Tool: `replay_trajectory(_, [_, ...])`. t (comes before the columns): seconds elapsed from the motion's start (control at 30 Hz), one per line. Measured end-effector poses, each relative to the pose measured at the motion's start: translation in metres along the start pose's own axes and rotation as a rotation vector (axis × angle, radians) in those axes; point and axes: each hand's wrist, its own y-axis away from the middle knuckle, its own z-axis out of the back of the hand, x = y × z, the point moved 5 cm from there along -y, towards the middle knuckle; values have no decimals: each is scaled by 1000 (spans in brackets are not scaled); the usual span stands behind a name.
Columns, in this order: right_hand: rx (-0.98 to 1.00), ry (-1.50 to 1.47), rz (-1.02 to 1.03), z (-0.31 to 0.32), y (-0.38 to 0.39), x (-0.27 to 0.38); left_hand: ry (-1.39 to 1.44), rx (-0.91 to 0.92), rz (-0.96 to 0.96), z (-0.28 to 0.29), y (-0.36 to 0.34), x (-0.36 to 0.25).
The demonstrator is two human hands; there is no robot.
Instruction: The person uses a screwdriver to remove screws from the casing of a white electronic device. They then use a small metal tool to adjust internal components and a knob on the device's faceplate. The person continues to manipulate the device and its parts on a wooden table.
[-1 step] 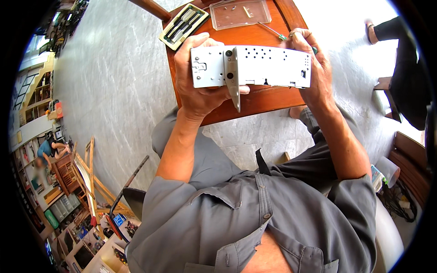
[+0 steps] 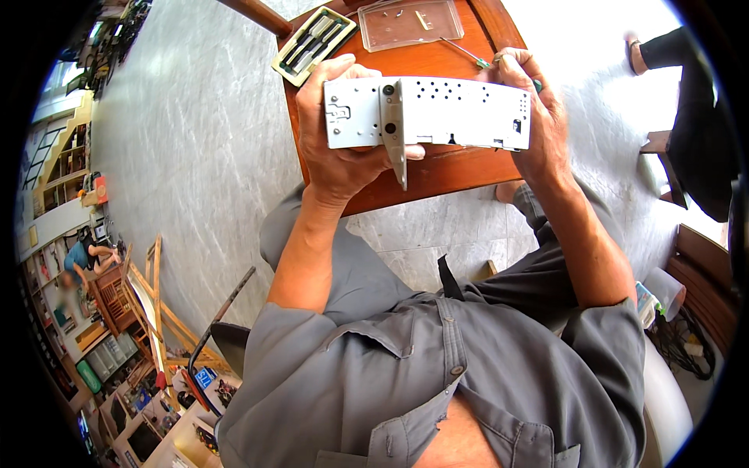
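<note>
A white metal casing (image 2: 460, 113) with rows of small holes is held up over the wooden chair seat (image 2: 460, 178). A grey metal bracket (image 2: 392, 117) stands across its face, tapering to a point below. My left hand (image 2: 339, 160) is closed around the casing's left end, fingers beneath and behind it. Beside the right end is my right hand (image 2: 538, 129), its fingers curled on a thin screwdriver (image 2: 466, 52) with a green handle. The shaft points up and left, away from the casing. Whether this hand also grips the casing is partly hidden.
On the seat's far side lie a boxed screwdriver set (image 2: 314, 45) and a clear plastic tray (image 2: 382, 27) with small parts. A person in dark clothes (image 2: 698, 140) is at the right. Wooden frames (image 2: 156, 304) and cluttered shelves (image 2: 51, 171) stand at the left.
The casing has shifted very slightly left and up with my left hand. Both hands keep the same hold.
</note>
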Motion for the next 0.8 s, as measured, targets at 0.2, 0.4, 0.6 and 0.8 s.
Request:
replay_trajectory(0.2, [18, 22, 5, -1, 1, 4, -65, 17, 45, 3, -2, 5])
replay_trajectory(0.4, [-2, 61, 26, -2, 0, 3, -4, -17, 59, 3, 1, 10])
replay_trajectory(0.6, [-26, 215, -2, 1, -11, 3, -10, -58, 164, 4, -2, 6])
replay_trajectory(0.8, [-25, 115, 28, -6, -18, 2, 86, -110, 214, 5, -2, 8])
